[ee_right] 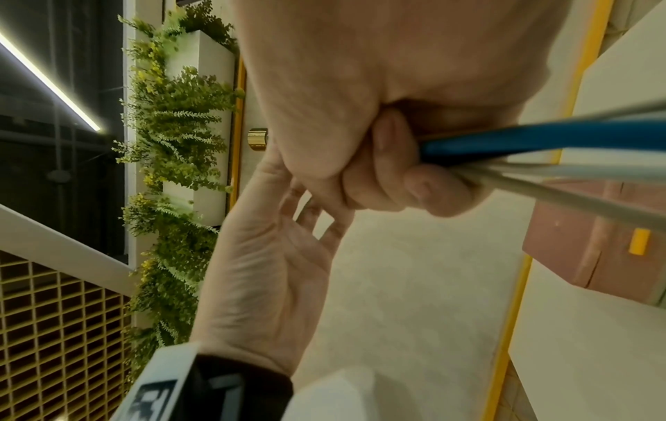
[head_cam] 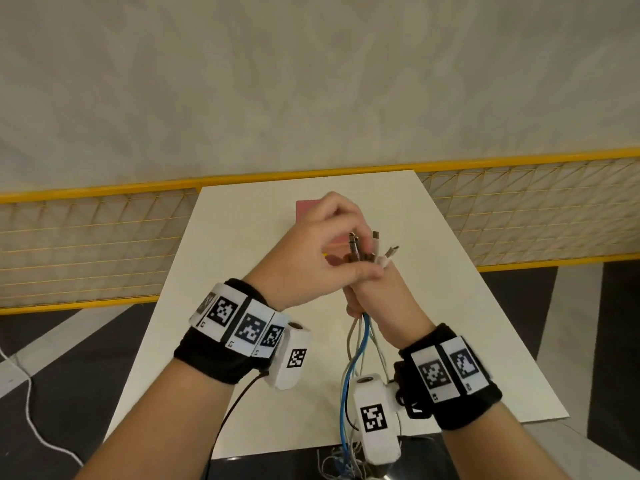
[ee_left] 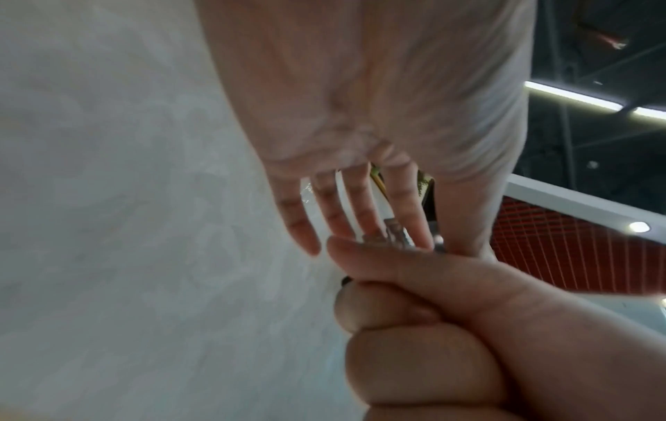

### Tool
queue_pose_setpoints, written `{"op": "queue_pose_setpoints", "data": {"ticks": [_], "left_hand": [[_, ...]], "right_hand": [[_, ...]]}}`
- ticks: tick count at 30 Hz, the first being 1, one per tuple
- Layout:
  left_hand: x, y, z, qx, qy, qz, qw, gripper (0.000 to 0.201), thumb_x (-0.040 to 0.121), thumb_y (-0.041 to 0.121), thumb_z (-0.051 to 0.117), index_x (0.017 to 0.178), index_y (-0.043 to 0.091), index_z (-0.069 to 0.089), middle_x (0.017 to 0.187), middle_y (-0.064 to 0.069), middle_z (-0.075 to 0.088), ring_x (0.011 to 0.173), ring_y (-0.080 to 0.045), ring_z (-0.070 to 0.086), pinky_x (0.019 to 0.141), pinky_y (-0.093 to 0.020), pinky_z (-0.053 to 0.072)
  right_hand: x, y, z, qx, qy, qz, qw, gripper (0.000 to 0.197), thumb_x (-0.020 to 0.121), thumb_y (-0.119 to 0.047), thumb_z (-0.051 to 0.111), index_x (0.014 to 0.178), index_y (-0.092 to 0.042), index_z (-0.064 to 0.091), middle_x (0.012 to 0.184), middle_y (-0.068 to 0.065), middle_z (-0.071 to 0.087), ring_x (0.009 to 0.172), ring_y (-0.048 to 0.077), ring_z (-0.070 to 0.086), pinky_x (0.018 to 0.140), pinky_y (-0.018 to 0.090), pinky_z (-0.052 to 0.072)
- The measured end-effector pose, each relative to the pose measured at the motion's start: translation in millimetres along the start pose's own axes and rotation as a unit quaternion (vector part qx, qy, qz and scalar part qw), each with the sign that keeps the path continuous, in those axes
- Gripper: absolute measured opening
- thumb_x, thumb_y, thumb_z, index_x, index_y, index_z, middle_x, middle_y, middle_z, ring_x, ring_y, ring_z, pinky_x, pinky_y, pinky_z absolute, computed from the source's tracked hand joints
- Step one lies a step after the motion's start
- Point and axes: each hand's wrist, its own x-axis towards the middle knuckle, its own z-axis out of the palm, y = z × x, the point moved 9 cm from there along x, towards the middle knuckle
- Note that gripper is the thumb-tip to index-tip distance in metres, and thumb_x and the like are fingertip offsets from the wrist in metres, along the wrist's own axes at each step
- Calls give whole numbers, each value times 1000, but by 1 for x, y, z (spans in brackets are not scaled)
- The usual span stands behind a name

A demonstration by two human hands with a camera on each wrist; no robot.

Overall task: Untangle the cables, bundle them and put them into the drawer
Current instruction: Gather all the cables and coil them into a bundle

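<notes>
My right hand [head_cam: 375, 296] is fisted round a bundle of cables [head_cam: 360, 344] above the white table [head_cam: 242, 271]. One cable is blue and the others are white or grey; they hang down past the table's front edge. Their metal and white plugs [head_cam: 375, 249] stick up out of the fist. My left hand [head_cam: 346, 251] reaches over from the left, its fingers and thumb closed around those plug ends. In the right wrist view the blue cable [ee_right: 540, 139] runs out of my right hand [ee_right: 396, 182]. A pink drawer box [head_cam: 306, 209] stands behind the hands, mostly hidden.
A yellow mesh fence [head_cam: 104, 244] runs behind the table. A white cord [head_cam: 31, 410] lies on the dark floor at the left. The drawer box [ee_right: 584, 250] has a yellow handle [ee_right: 639, 242]. A loose tangle of cable [head_cam: 341, 462] hangs below the table's front edge.
</notes>
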Motion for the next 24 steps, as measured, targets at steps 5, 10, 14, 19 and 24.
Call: {"op": "queue_pose_setpoints", "data": {"ticks": [5, 10, 14, 19, 24], "left_hand": [[6, -2, 7, 45, -49, 2, 998, 21, 76, 17, 81, 94, 16, 70, 108, 2, 53, 106, -9, 53, 89, -13, 38], [6, -8, 12, 24, -90, -10, 996, 14, 82, 15, 75, 89, 12, 63, 104, 2, 59, 103, -14, 56, 92, -29, 45], [3, -15, 17, -51, -113, -57, 991, 11, 91, 8, 63, 88, 9, 53, 115, 3, 63, 114, -6, 58, 95, -23, 47], [4, -15, 17, -165, -94, -91, 978, 18, 98, 7, 50, 114, 13, 52, 135, 3, 55, 127, -5, 51, 104, -28, 43], [12, -1, 38, 12, -78, -16, 997, 31, 102, 26, 40, 96, 11, 66, 96, 6, 59, 94, -1, 52, 88, -14, 36]], "right_hand": [[5, -3, -7, 20, 15, -39, 999, 24, 68, -8, 56, 55, -28, 49, 45, -12, 39, 43, 12, 31, 42, 25, 30], [11, -5, -6, -4, 8, -50, 999, 12, 64, -12, 57, 60, -16, 47, 47, -6, 37, 41, 12, 34, 41, 25, 32], [14, -3, -7, -1, 0, -62, 998, 16, 68, -14, 57, 56, -20, 48, 44, -7, 37, 41, 13, 34, 43, 27, 32], [11, -2, -2, -19, -16, -64, 998, 46, 85, -12, 56, 45, -30, 45, 38, -14, 38, 39, 2, 30, 46, 21, 26], [17, 4, 0, -111, 22, -42, 993, 18, 92, -1, 42, 97, -6, 58, 86, 0, 60, 79, 5, 57, 62, 13, 30]]}}
